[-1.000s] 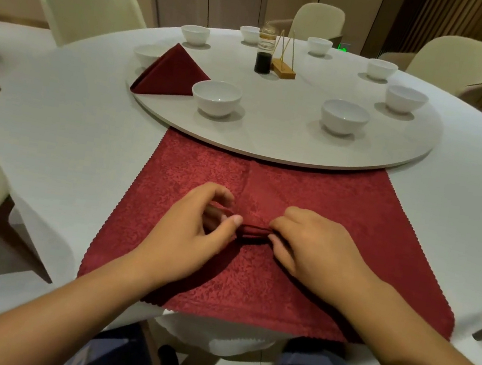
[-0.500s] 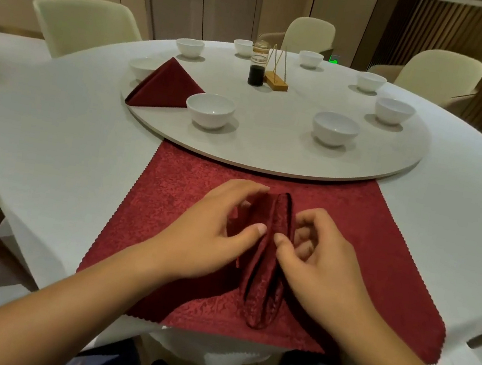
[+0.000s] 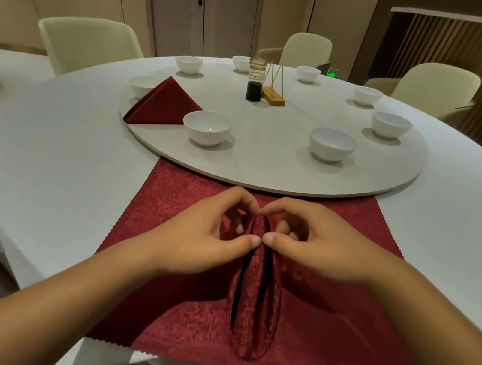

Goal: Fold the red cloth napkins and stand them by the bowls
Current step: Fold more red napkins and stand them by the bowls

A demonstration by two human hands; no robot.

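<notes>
A second ago the two hands pinched only a small, low fold at the middle of the flat red napkin (image 3: 164, 321). Since then the left hand (image 3: 209, 237) and right hand (image 3: 317, 248) have gathered it into a tall pleated ridge (image 3: 254, 310) running toward the person. They have slid to its far end near the turntable (image 3: 267, 170), thumbs now meeting on top.

Big round white-covered table (image 3: 64, 154); a pale round turntable (image 3: 267, 164) sits in the middle of it; a red napkin (image 3: 322, 337) lies spread at the near edge, running up to the turntable's rim, its middle bunched into a ridge.
</notes>
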